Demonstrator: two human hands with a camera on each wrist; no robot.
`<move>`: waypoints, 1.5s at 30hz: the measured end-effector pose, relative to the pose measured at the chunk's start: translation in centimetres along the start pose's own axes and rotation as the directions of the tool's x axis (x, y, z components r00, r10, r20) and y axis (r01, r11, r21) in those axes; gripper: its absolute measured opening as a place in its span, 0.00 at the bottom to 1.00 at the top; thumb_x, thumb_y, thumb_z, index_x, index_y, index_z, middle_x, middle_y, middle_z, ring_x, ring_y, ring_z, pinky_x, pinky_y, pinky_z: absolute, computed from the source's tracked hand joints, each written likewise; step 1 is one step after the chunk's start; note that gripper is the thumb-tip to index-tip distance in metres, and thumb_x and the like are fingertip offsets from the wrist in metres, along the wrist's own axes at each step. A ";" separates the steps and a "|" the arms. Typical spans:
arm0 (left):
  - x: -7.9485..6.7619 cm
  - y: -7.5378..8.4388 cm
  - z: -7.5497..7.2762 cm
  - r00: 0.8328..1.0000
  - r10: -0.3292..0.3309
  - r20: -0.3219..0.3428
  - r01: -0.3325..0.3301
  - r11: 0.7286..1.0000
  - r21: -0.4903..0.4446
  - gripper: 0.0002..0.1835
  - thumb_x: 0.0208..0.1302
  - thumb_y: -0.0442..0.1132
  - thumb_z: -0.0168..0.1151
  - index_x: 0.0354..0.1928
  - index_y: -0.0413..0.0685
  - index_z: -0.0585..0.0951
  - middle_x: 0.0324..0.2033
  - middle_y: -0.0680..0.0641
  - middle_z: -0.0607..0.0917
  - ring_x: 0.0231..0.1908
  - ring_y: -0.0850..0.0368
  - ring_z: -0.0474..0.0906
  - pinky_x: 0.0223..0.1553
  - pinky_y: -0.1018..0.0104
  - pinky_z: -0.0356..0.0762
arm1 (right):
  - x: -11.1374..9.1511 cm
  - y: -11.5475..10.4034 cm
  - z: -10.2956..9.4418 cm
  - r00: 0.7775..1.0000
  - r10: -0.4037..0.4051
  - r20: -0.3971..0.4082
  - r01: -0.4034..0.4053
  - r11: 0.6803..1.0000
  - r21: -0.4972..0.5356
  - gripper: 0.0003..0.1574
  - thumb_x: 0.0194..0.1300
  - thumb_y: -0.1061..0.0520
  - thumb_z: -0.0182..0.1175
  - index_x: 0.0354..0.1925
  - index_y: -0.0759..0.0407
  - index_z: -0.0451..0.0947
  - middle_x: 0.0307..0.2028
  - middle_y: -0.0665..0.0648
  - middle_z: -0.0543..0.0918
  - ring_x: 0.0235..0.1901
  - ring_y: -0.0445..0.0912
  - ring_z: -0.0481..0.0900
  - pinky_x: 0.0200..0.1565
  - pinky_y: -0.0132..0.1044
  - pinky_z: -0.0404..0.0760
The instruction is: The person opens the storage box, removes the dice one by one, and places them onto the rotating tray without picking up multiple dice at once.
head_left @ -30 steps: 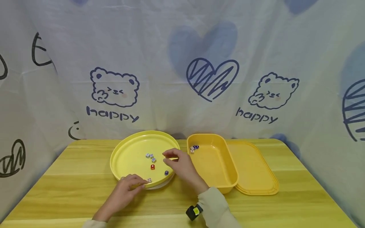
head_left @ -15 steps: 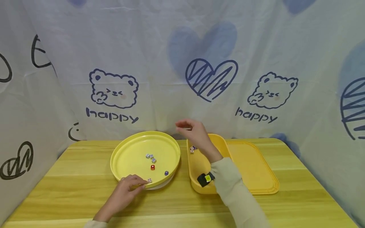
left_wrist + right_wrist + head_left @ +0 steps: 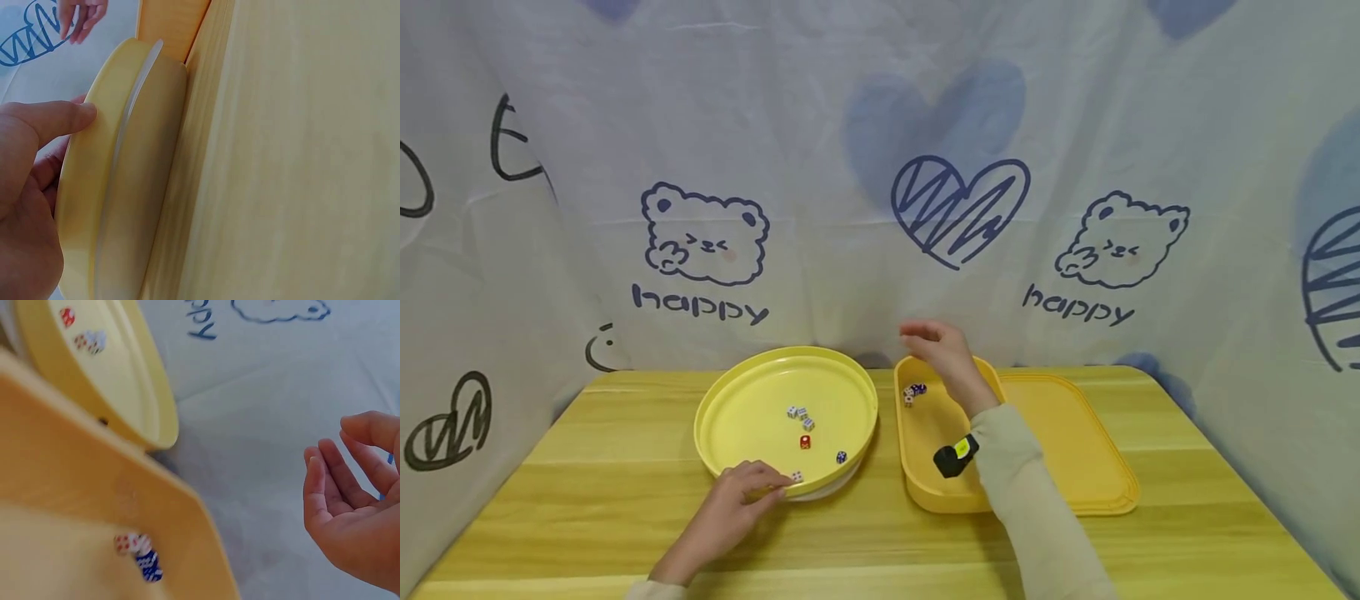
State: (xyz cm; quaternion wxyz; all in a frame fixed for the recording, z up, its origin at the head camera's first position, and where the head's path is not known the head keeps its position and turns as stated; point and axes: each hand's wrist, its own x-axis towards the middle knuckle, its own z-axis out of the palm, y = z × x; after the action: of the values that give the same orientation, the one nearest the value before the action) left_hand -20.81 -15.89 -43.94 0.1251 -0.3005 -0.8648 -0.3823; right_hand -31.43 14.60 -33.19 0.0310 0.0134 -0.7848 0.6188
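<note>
My left hand (image 3: 730, 504) grips the near rim of a round yellow tray (image 3: 748, 400); in the left wrist view the thumb (image 3: 69, 119) presses the outer wall, fingers behind it. Inside the tray lie several white dice (image 3: 802, 413), a red die (image 3: 805, 442) and a blue die (image 3: 841, 457). Another white die (image 3: 797, 477) sits by the left fingertips. Above the back of an orange-yellow rectangular box (image 3: 951, 502) hovers my right hand (image 3: 951, 358), its fingers loosely bent and nothing seen between them. White dice (image 3: 127, 544) and blue dice (image 3: 149, 565) lie in a corner of the box.
A flat orange-yellow lid (image 3: 1067, 433) lies right of the box, partly under the right sleeve (image 3: 1037, 492). Behind the wooden table (image 3: 587, 500) hangs a printed white cloth (image 3: 835, 250). A black device (image 3: 955, 456) is strapped to the right wrist.
My right hand has risen from above the tray's right side and moved right, over the back of the box. The left hand keeps its grip on the rim. The dice look unmoved.
</note>
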 end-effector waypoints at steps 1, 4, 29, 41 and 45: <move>0.0 0.0 0.0 1.000 0.002 -0.002 -0.002 1.000 0.003 0.09 0.57 0.31 0.68 0.40 0.47 0.87 0.34 0.58 0.85 0.37 0.63 0.77 0.40 0.63 0.74 | 0.2 0.2 0.0 1.000 0.006 -0.005 -0.006 1.000 0.002 0.19 0.70 0.58 0.57 0.57 0.61 0.76 0.55 0.59 0.78 0.55 0.52 0.74 0.57 0.44 0.72; 0.1 -0.1 -0.1 1.000 -0.002 -0.004 0.002 1.000 0.009 0.08 0.58 0.31 0.68 0.40 0.47 0.87 0.34 0.58 0.84 0.37 0.63 0.77 0.39 0.63 0.74 | 0.9 1.0 -0.1 0.999 0.029 -0.024 -0.029 0.999 0.017 0.19 0.71 0.60 0.56 0.57 0.64 0.75 0.55 0.61 0.77 0.55 0.53 0.74 0.57 0.43 0.72; -0.1 0.0 0.0 0.998 -0.067 0.016 0.067 0.998 -0.004 0.08 0.60 0.34 0.67 0.40 0.51 0.87 0.34 0.61 0.84 0.38 0.63 0.76 0.41 0.63 0.72 | 3.6 9.7 -1.0 0.988 0.089 -0.128 -0.112 0.977 -0.179 0.12 0.61 0.69 0.60 0.44 0.74 0.80 0.38 0.64 0.84 0.34 0.48 0.77 0.36 0.35 0.75; 0.1 0.1 -0.5 0.998 -0.053 0.017 0.053 0.999 -0.008 0.08 0.59 0.33 0.67 0.40 0.50 0.87 0.34 0.61 0.84 0.37 0.64 0.76 0.42 0.62 0.70 | 3.9 11.2 -0.6 0.983 0.133 -0.129 -0.153 0.974 -0.167 0.14 0.58 0.71 0.62 0.44 0.73 0.82 0.41 0.65 0.84 0.38 0.50 0.78 0.38 0.34 0.75; 0.2 0.2 -0.6 0.998 -0.063 0.031 0.064 0.998 -0.019 0.08 0.60 0.34 0.67 0.40 0.50 0.87 0.34 0.61 0.84 0.38 0.64 0.76 0.42 0.61 0.70 | 3.9 11.3 -0.5 0.989 0.101 -0.110 -0.123 0.967 -0.222 0.15 0.55 0.72 0.63 0.43 0.74 0.82 0.41 0.67 0.84 0.44 0.55 0.78 0.47 0.41 0.76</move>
State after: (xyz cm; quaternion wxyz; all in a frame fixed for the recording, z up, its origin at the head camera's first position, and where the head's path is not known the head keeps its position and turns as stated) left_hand -20.87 -16.19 -43.33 0.0969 -0.2798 -0.8719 -0.3900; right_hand -35.98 17.79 -43.81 0.0355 -0.0648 -0.8478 0.5252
